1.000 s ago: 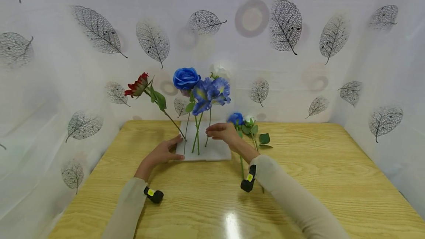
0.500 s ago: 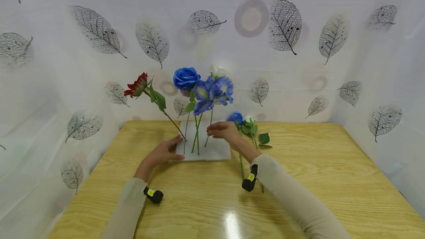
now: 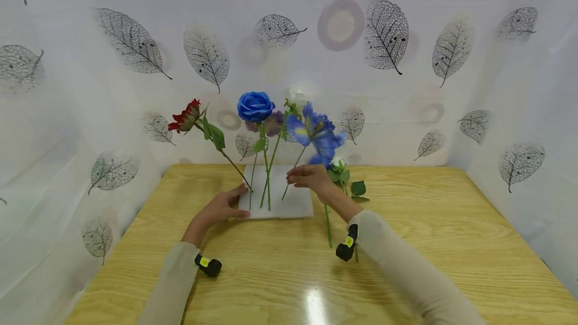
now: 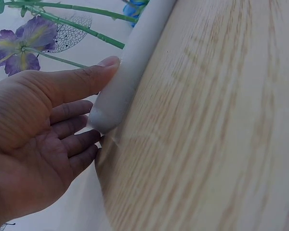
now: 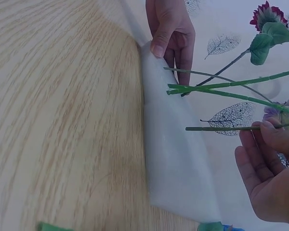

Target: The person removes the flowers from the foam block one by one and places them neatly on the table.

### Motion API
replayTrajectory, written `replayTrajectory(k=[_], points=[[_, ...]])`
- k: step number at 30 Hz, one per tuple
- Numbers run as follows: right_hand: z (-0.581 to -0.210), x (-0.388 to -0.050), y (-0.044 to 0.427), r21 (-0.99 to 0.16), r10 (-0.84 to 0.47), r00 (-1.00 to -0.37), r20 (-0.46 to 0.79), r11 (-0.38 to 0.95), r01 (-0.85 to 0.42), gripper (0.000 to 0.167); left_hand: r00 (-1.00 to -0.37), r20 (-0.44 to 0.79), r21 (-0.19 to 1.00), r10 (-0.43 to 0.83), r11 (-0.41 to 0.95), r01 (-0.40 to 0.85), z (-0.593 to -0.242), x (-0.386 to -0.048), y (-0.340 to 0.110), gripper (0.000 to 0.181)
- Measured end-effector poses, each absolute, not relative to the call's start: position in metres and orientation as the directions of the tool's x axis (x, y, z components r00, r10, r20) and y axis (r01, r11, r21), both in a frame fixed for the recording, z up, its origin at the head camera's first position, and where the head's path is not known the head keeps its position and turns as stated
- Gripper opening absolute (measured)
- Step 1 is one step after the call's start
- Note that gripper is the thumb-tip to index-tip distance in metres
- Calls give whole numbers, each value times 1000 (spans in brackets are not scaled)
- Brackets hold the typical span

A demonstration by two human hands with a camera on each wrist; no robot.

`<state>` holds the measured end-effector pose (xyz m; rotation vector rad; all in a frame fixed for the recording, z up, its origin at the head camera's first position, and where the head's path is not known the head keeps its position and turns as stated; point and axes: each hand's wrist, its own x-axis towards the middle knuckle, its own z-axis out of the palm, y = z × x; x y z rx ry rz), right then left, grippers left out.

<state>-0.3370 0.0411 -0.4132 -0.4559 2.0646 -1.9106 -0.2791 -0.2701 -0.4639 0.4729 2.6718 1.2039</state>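
A white foam block (image 3: 293, 207) lies on the table with several flower stems standing in it. My left hand (image 3: 217, 209) holds the block's left end, thumb at the front edge and fingers at the far side; the left wrist view shows the thumb on the foam (image 4: 120, 91). My right hand (image 3: 316, 182) pinches the thin stem (image 5: 221, 128) of a blue-violet iris (image 3: 318, 134), which leans right, its lower end at the foam. Left of it stand a blue rose (image 3: 255, 107), a purple flower (image 3: 273, 123), a white flower (image 3: 297, 96) and a leaning red flower (image 3: 185, 117).
On the table (image 3: 406, 224), right of the block and partly behind my right hand and forearm, lie a white rose (image 3: 337, 164) with green leaves and another green stem (image 3: 328, 227). A white curtain with printed leaves hangs behind and at both sides.
The iris has tilted to the right, uncovering the purple flower and covering the blue flower lying on the table. My right hand has shifted slightly right with the stem; my left hand stays put.
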Motion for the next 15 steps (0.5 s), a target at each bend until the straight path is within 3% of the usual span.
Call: replayTrajectory(k=[15], points=[[-410, -322, 72, -995, -459, -888, 17, 84, -62, 29, -935, -20, 773, 355, 598, 211, -465, -278, -270, 88]])
